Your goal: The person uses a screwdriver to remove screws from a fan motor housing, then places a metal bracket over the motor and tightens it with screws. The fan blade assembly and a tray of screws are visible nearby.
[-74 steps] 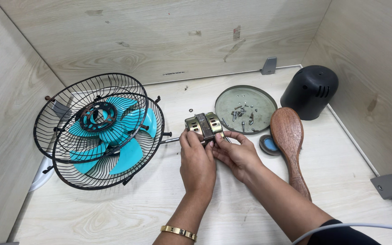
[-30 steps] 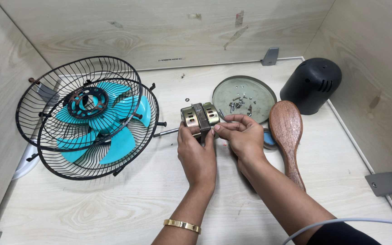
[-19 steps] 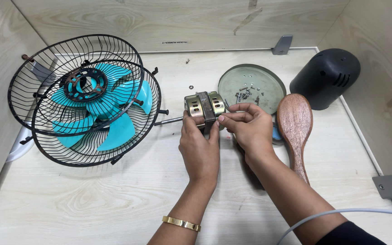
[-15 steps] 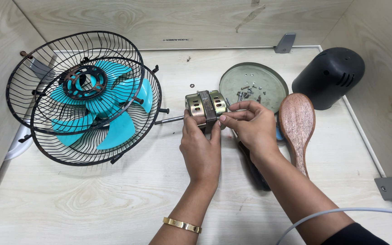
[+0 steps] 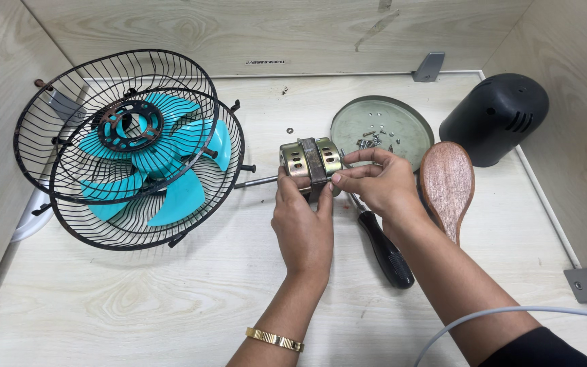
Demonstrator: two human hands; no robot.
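Note:
A brass-coloured fan motor (image 5: 309,162) with a thin steel shaft pointing left is held just above the table. My left hand (image 5: 304,224) grips it from below and behind. My right hand (image 5: 379,185) pinches the motor's right end with fingertips. A black-handled screwdriver (image 5: 384,248) lies on the table under my right wrist. Left of the motor lie two black wire fan guards (image 5: 130,146) with teal blades (image 5: 157,166) inside.
A round metal plate (image 5: 402,132) holding several small screws sits behind my right hand. A wooden brush (image 5: 447,185) lies to the right, a black plastic motor cover (image 5: 496,119) at the far right. Wooden walls enclose the table; a grey cable (image 5: 511,314) crosses bottom right.
Both hands have kept their hold on the motor. The view has shifted and closed in, so the screwdriver under my right wrist now shows.

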